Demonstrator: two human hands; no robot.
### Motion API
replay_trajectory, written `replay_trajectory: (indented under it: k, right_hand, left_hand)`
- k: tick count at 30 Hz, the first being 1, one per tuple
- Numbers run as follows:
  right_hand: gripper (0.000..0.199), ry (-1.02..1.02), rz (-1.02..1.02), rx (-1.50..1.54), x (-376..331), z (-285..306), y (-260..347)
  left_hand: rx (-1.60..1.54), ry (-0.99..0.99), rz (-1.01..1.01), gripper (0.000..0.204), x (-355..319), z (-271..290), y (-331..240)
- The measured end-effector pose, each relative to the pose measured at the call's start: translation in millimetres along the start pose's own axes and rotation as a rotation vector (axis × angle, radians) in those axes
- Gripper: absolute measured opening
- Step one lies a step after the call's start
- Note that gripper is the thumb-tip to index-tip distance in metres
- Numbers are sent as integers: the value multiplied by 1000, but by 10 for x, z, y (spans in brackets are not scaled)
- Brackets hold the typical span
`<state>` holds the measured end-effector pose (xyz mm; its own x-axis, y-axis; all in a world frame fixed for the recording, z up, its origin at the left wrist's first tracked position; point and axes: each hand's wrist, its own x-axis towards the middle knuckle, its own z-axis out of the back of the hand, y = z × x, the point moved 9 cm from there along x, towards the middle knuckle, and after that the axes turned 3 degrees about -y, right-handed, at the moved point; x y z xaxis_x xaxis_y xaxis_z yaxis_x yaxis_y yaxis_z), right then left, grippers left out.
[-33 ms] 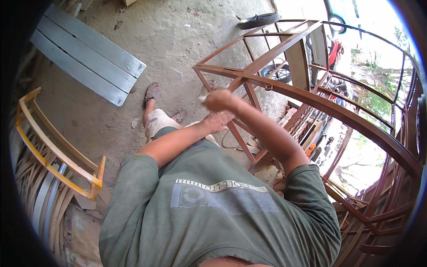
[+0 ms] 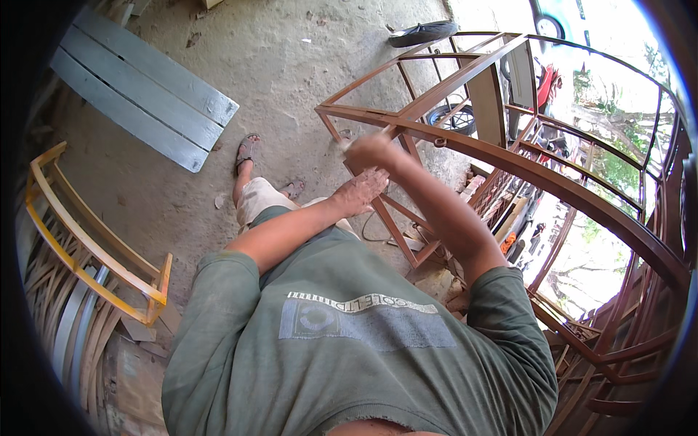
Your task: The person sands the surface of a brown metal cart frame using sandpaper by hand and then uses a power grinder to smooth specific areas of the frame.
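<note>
My right hand [image 2: 372, 152] is closed, with a small pale scrap of something showing at its far left edge; its kind cannot be made out. It is slightly blurred, over a bar of the brown frame [image 2: 403, 125]. Close beneath it, my left hand [image 2: 358, 195] rests on a lower bar of the same frame, thumb and fingers to either side; the right hand partly covers its fingertips. The frame has straight and curved bars and stands to my right, with a small ring on its long curved rail.
A grey-blue slatted board [image 2: 145, 94] lies at the far left. A yellow curved frame [image 2: 102, 232] stands near left, beside stacked strips [image 2: 80, 341]. A tyre [image 2: 423, 33] lies behind the brown frame, and a spoked wheel [image 2: 452, 118] shows through it. My sandalled feet are on rough ground [image 2: 291, 80].
My right hand has shifted a little to the right and away from me along the frame. The left hand stays at the bar, its fingers now showing more.
</note>
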<state>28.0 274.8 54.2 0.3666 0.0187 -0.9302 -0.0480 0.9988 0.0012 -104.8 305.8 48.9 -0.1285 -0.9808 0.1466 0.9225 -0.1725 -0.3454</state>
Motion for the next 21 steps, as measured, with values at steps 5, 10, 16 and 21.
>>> replay_trajectory:
  k: [5, 10, 16, 21]
  right_hand:
    - [43, 13, -83, -130, 13, -48, 25]
    - [39, 60, -69, -21, 30, 4, -75]
    - [55, 156, 164, 335, 104, -102, 166]
    - [73, -389, -3, 854, -312, 114, 309]
  left_hand:
    - [-77, -30, 30, 84, 24, -30, 25]
    - [-84, -31, -5, 85, 2, 53, 36]
    - [-156, 153, -72, 68, -3, -93, -9]
    - [-675, 196, -37, 65, -238, -345, 229]
